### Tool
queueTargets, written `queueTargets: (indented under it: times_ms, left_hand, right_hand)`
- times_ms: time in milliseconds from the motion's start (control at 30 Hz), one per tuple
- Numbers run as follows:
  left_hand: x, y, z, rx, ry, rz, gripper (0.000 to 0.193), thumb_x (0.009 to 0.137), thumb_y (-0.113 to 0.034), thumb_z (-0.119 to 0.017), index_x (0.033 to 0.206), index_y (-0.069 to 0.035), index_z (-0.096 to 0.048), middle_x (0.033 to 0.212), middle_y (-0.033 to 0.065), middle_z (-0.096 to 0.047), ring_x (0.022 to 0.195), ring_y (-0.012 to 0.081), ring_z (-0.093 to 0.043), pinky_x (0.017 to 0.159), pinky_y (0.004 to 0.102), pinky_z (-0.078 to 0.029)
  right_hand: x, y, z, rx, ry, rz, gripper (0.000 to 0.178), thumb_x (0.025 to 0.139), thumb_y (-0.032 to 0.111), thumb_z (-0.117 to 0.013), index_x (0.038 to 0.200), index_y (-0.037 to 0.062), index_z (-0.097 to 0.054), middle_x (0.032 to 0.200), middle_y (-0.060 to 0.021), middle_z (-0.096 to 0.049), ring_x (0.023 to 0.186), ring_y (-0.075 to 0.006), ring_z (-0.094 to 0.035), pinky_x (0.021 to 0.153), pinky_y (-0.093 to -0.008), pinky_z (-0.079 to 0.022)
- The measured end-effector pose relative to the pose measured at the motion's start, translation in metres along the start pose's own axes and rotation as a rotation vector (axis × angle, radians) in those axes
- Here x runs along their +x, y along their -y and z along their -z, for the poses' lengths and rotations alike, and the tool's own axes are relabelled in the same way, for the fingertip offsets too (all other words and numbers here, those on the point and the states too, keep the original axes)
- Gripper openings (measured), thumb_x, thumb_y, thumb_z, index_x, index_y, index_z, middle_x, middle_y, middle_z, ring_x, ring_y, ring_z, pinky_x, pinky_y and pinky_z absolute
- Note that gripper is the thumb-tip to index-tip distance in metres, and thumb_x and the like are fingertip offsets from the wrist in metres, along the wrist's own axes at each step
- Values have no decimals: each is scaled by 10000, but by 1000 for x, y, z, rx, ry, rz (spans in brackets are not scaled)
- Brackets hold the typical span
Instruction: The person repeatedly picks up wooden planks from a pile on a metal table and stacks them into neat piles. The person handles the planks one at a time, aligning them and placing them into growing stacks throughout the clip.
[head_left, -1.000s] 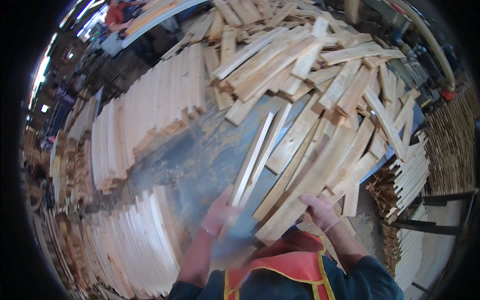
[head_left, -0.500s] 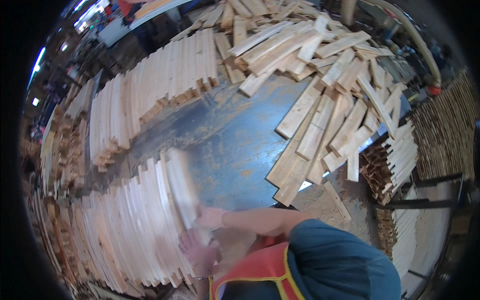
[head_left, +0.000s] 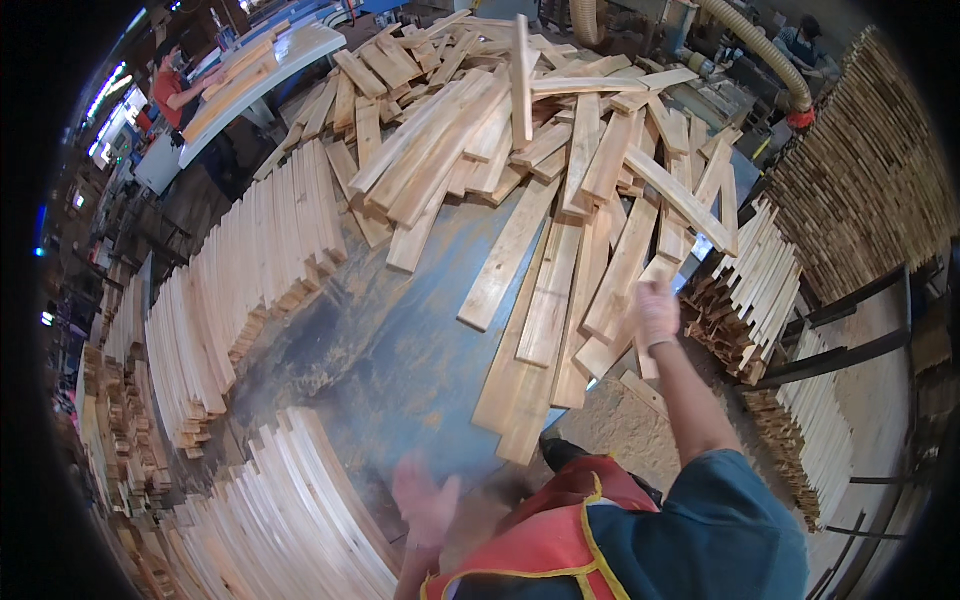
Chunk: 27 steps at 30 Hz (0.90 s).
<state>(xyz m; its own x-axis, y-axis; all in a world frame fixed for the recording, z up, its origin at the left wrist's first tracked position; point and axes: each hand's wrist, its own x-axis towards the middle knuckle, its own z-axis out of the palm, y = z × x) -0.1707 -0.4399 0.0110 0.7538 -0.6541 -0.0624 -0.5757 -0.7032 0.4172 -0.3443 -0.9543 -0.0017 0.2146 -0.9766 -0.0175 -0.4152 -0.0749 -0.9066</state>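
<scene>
My left hand point(head_left: 425, 503) is held with its fingers spread, blurred by motion and holding nothing. It is just right of a row of pale wooden boards point(head_left: 300, 490) stacked on edge side by side. My right hand point(head_left: 657, 314) is stretched out to the right, over the near ends of loose boards point(head_left: 632, 262) in a heap. Its fingers look curled in; whether they grip a board is hidden. Both hands seem to wear pale gloves. Long boards point(head_left: 525, 395) of the heap jut toward me over the edge of a blue, dusty table surface point(head_left: 390, 340).
Another row of edge-stacked boards point(head_left: 250, 270) lies at the far left. Tall stacks of boards point(head_left: 870, 170) rise at the right, beside black metal bars point(head_left: 850, 355). A ribbed hose point(head_left: 760, 45) hangs at the back. Far left, a person in red point(head_left: 170, 95) stands at a white table point(head_left: 290, 60).
Both hands were at a board at the right end of the near row. My right hand has swung right to the heap; the left has come off the row. The view has turned right.
</scene>
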Motion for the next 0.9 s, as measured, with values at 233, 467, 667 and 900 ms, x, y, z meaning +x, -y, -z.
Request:
queueTargets:
  times_ms: [233,467,667,900]
  left_hand:
    - [135,-114,-90,195,95,-158,908,827,-413,-768,1570,-17,-427,1484,237,-557,1405,402,-487,1150,513,-403]
    - [158,-175,-69,-418,540,386,915,855,-376,-777,1591,-11,-373,1335,251,-675,1213,418,-657,1037,472,-513]
    - [141,-164,-72,-935,634,301,456,897,-244,-732,1281,-3,-689,1089,186,-748,1004,279,-708,923,394,-545]
    - [2,-56,56,-701,266,300,286,889,-90,-653,1148,-23,-753,925,95,-752,857,199,-690,789,364,-552]
  right_hand:
    - [78,-89,55,448,6,-629,211,951,301,-720,1011,108,-659,698,-7,-513,492,-142,-466,413,-327,-378]
    - [41,-71,36,764,136,-705,175,944,98,-745,1065,112,-619,791,8,-611,637,-146,-606,572,-336,-597]
    - [7,-61,29,901,404,-765,334,978,46,-699,1288,64,-578,1138,-106,-717,1037,-289,-743,868,-458,-673]
    - [-178,29,-26,1042,591,-902,483,952,4,-715,1386,60,-511,1251,-139,-673,1114,-329,-714,981,-537,-619]
